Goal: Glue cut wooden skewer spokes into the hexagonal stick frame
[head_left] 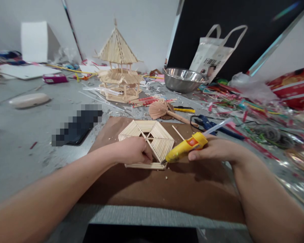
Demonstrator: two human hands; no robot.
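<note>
The right hand (215, 148) is gripping a yellow glue gun (186, 146), its thumb pressing on the near side, its other fingers mostly hiding. The gun's long axis is slanting down leftward, its nozzle pointing at the near right corner of a hexagonal stick frame (163, 140); a clear glue stick (219, 126) is jutting up from its rear. The left hand (135, 150) is curling its fingers down at the frame's near side; whether they are pinching a stick, I cannot tell. The frame is lying under them on brown paper (192, 192). Beyond, a stick pavilion (119, 47) is standing upright.
</note>
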